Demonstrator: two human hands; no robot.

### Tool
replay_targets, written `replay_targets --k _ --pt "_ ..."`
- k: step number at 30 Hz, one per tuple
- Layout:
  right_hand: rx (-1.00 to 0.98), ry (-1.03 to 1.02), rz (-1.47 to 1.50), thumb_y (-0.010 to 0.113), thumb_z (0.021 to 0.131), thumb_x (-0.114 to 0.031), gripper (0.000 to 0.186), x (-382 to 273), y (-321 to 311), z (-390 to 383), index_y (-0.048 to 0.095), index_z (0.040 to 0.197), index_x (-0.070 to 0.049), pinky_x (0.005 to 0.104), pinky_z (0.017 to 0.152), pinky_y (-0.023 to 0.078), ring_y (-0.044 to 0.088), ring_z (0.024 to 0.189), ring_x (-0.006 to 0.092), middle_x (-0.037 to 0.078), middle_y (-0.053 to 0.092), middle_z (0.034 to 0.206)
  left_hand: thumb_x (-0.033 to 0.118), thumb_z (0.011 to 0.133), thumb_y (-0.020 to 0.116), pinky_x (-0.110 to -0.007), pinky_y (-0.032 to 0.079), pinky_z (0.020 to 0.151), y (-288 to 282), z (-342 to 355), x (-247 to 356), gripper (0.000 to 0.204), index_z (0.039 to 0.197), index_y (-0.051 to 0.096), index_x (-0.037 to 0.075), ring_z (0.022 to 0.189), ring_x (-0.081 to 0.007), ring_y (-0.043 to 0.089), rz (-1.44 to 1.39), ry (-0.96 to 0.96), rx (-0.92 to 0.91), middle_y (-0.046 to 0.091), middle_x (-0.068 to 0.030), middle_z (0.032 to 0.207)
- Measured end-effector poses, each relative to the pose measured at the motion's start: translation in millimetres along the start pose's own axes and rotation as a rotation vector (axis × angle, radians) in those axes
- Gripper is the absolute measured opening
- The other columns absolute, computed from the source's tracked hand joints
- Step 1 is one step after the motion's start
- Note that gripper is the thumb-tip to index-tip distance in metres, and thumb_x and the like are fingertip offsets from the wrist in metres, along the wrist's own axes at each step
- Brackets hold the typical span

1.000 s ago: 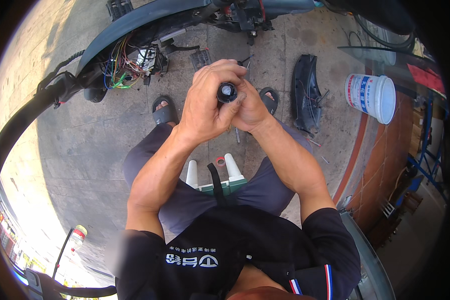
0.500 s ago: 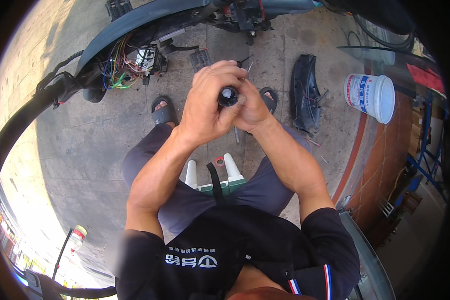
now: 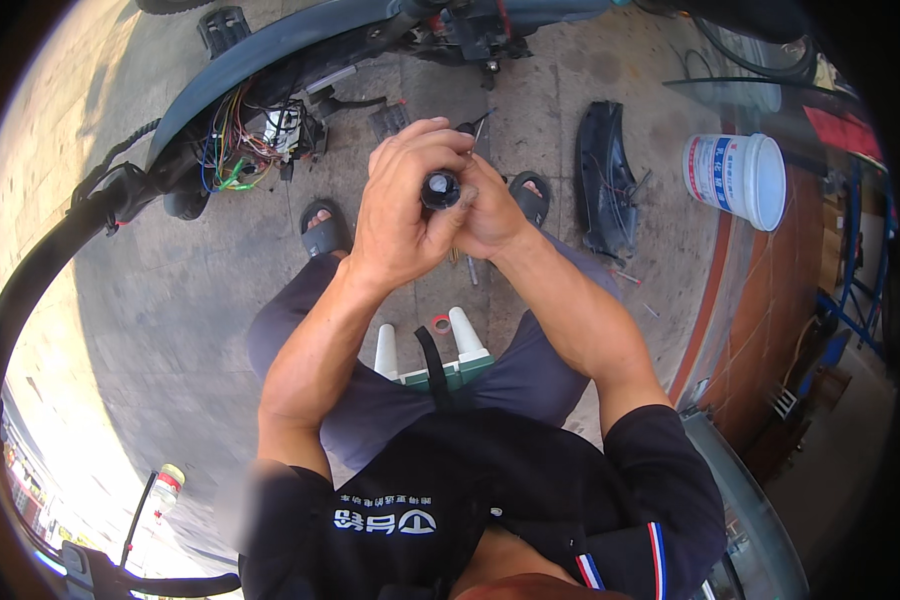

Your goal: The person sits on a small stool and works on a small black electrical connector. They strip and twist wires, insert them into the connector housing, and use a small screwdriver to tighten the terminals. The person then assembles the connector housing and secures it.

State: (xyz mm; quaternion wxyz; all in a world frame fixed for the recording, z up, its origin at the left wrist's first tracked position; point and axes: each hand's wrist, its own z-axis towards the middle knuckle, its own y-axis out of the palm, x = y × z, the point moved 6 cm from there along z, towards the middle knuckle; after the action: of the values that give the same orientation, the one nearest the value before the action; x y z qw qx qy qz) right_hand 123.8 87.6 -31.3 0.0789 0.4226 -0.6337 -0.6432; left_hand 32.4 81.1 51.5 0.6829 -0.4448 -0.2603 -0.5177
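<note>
Both hands come together in front of me, above my sandalled feet. My left hand (image 3: 400, 205) is closed around a black cylinder (image 3: 436, 198) with a pale round centre in its end, the thumb lying along its side. My right hand (image 3: 488, 215) presses against it from the right, closed, its fingers mostly hidden behind the left hand. What the right fingers grip cannot be made out. A thin rod (image 3: 479, 127) sticks out beyond the hands. Bundled coloured wires (image 3: 232, 150) hang from the opened vehicle body to the far left of my hands.
A curved dark vehicle panel (image 3: 260, 62) arches across the far side. A loose black plastic cover (image 3: 602, 185) lies on the paving to the right, with a white bucket (image 3: 766, 184) on its side beyond. A green-and-white plastic piece (image 3: 460, 372) and a red tape roll (image 3: 442, 324) sit between my legs.
Both hands and the black cylinder have shifted slightly left in the view, keeping the same hold. The surroundings have shifted slightly too.
</note>
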Motion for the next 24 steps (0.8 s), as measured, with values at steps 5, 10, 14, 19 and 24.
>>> replay_targets --k 5,10,14,19,24 --pt "0.087 -0.027 -0.002 0.046 0.106 -0.029 0.03 0.2 -3.6 2.2 0.054 0.124 -0.007 0.0302 0.097 0.049 0.058 0.111 0.012 0.003 0.059 0.118 0.007 0.081 0.071 -0.045 0.042 0.105 1.0 -1.0 -1.9 0.03 0.109 0.06 0.003 0.123 -0.0372 0.057 0.012 -0.011 0.008 0.067 -0.0151 0.119" --pt "0.136 -0.005 -0.013 0.047 0.105 -0.029 0.029 0.6 -5.6 0.6 0.056 0.122 -0.006 0.0292 0.095 0.049 0.058 0.108 0.0107 0.003 0.06 0.116 0.008 0.082 0.072 -0.045 0.042 0.106 3.0 -1.6 -3.9 0.032 0.111 0.061 0.003 0.124 -0.0353 0.056 -0.015 -0.037 0.031 0.067 -0.0152 0.119" --pt "0.131 0.005 -0.026 0.048 0.105 -0.029 0.029 -1.3 -4.7 1.1 0.057 0.121 -0.006 0.0284 0.093 0.05 0.059 0.107 0.0103 0.003 0.06 0.114 0.012 0.081 0.073 -0.045 0.042 0.106 3.9 -1.8 -4.8 0.031 0.109 0.062 0.003 0.124 -0.0355 0.056 -0.01 -0.031 0.024 0.067 -0.0151 0.119" --pt "0.168 0.01 -0.046 0.05 0.104 -0.029 0.03 -2.0 -0.7 2.1 0.057 0.12 -0.006 0.0292 0.091 0.051 0.06 0.103 0.0106 0.003 0.061 0.111 0.016 0.079 0.076 -0.046 0.042 0.105 1.6 -1.0 -6.5 0.028 0.101 0.064 0.003 0.122 -0.0364 0.057 -0.019 -0.012 0.034 0.067 -0.0148 0.118" --pt "0.207 0.044 -0.022 0.053 0.103 -0.031 0.03 3.6 3.2 1.1 0.058 0.119 -0.006 0.027 0.082 0.053 0.062 0.097 0.0106 0.002 0.062 0.108 0.015 0.075 0.08 -0.048 0.041 0.105 -1.8 1.7 -8.3 0.024 0.091 0.067 0.004 0.122 -0.0374 0.057 -0.051 0.001 0.027 0.067 -0.0144 0.118"
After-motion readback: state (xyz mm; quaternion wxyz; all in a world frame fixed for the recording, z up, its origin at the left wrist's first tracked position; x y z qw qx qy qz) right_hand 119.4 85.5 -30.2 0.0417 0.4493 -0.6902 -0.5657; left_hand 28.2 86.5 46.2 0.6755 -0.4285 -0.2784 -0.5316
